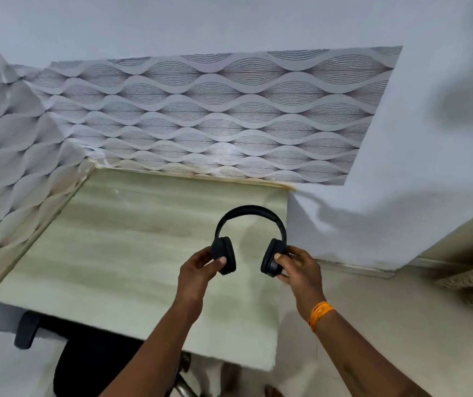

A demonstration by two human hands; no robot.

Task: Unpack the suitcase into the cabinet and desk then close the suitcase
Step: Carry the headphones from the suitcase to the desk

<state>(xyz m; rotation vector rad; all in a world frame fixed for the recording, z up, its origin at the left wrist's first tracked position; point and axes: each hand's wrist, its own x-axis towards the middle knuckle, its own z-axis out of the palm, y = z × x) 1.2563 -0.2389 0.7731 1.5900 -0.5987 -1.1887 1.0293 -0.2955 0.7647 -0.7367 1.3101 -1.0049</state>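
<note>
Black over-ear headphones (248, 213) hang in the air above the right part of the pale marble-look desk (109, 253), headband pointing away from me. My left hand (198, 273) grips the left ear cup, thumb across its pad. My right hand (301, 267) grips the right ear cup the same way; an orange thread band circles that wrist. Neither the suitcase nor the cabinet is in view.
A black office chair (92, 365) is tucked under the desk's near edge, its armrest (27, 329) sticking out at the left. Patterned wallpaper (200, 116) backs the desk on two sides. A plain wall (372, 210) and a floor ledge lie to the right.
</note>
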